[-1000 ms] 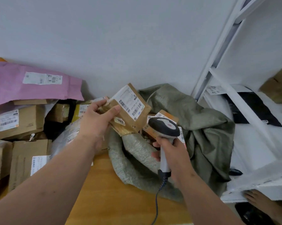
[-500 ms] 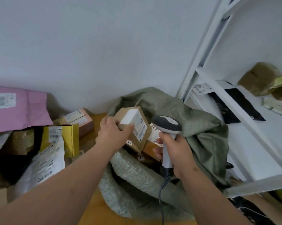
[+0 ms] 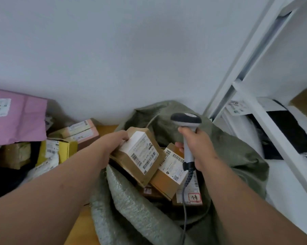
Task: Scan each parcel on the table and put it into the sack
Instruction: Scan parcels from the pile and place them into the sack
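My left hand (image 3: 112, 144) grips a small brown cardboard parcel (image 3: 140, 154) with a white barcode label, low inside the mouth of the grey-green woven sack (image 3: 136, 213). The parcel rests against other boxes in the sack, among them a brown labelled box (image 3: 168, 174). My right hand (image 3: 196, 145) is closed around the handle of a grey-and-black barcode scanner (image 3: 186, 119), held upright above the sack's right side, its cable hanging down.
Left of the sack, on the wooden table (image 3: 82, 223), lie a pink mailer (image 3: 20, 117), a yellow box (image 3: 64, 149), a pinkish box (image 3: 82, 131) and other parcels. A white shelf frame (image 3: 265, 110) with bags stands at the right. A grey wall is behind.
My left hand has carried the brown parcel from in front of the scanner down into the sack's mouth. The view has swung right, and the scanner has stayed upright over the sack.
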`<state>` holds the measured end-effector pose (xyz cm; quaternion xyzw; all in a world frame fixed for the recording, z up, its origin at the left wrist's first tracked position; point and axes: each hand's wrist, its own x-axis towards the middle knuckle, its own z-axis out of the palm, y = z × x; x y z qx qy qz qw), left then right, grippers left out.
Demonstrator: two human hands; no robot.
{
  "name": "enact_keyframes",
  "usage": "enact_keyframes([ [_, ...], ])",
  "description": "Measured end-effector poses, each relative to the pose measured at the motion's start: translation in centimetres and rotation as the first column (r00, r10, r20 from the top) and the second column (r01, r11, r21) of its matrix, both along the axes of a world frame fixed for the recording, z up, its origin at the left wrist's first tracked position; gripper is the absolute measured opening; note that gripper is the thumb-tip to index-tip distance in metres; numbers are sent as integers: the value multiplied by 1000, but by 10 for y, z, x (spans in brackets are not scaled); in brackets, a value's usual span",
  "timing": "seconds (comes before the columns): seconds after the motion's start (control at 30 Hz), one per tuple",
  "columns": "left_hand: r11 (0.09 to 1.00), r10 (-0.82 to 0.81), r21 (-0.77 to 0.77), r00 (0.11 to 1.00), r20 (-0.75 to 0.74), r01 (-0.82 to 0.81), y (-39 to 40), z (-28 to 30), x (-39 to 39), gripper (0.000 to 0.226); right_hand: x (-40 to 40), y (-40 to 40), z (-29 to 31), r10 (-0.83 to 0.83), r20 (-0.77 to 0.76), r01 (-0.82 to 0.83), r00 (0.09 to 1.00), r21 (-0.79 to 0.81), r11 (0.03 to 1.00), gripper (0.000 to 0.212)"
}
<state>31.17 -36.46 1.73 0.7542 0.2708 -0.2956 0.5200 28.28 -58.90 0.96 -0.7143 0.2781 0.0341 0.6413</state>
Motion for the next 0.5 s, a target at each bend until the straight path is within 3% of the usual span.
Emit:
enact_keyframes([
  [0.27, 999, 37, 39, 999, -24, -36, -1, -17, 6, 46, 44, -11, -31, 198, -179, -180, 964, 111, 977, 41],
  [0.37, 985, 7, 170, 998, 70, -19, 2, -24, 7, 59, 50, -13, -41, 214, -233, -194, 949, 107, 975, 37],
  [0.5, 954, -30, 299, 978, 204, -33, 9, -23, 6, 57, 54, -12, -44, 231, -230, -216, 945, 92, 972, 34],
])
